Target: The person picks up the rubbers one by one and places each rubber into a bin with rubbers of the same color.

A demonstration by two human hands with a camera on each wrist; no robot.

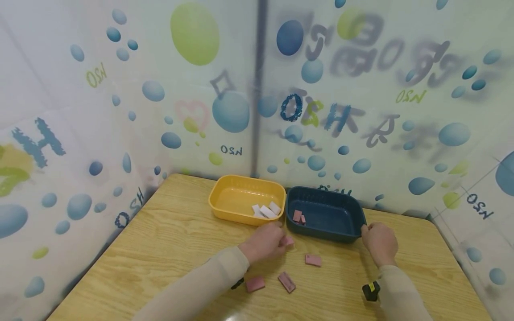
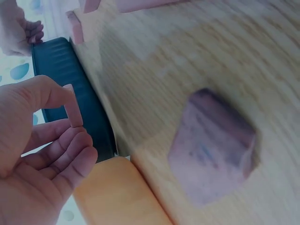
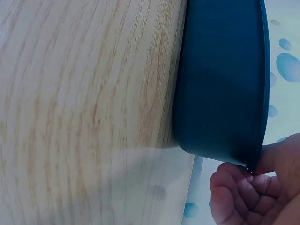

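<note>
Over the table, just in front of the two trays, my left hand (image 1: 263,243) pinches a small pink rectangular block (image 2: 73,108) between thumb and index finger. The other fingers are loosely curled in the left wrist view. My right hand (image 1: 380,240) grips the right corner rim of the dark blue tray (image 1: 321,232), thumb on one side and curled fingers on the other. Inside that tray, pink blocks (image 1: 297,216) lie at the left end. Three more pink blocks lie on the table: one right of the left hand (image 1: 313,260), two nearer the front, including a tilted block (image 1: 287,282).
A yellow tray (image 1: 229,215) stands against the blue one on its left, with several white blocks (image 1: 267,211) in its right corner. Behind the wooden table (image 1: 176,240) hangs a patterned curtain (image 1: 192,89). A black wrist device (image 1: 371,291) sits by the right sleeve.
</note>
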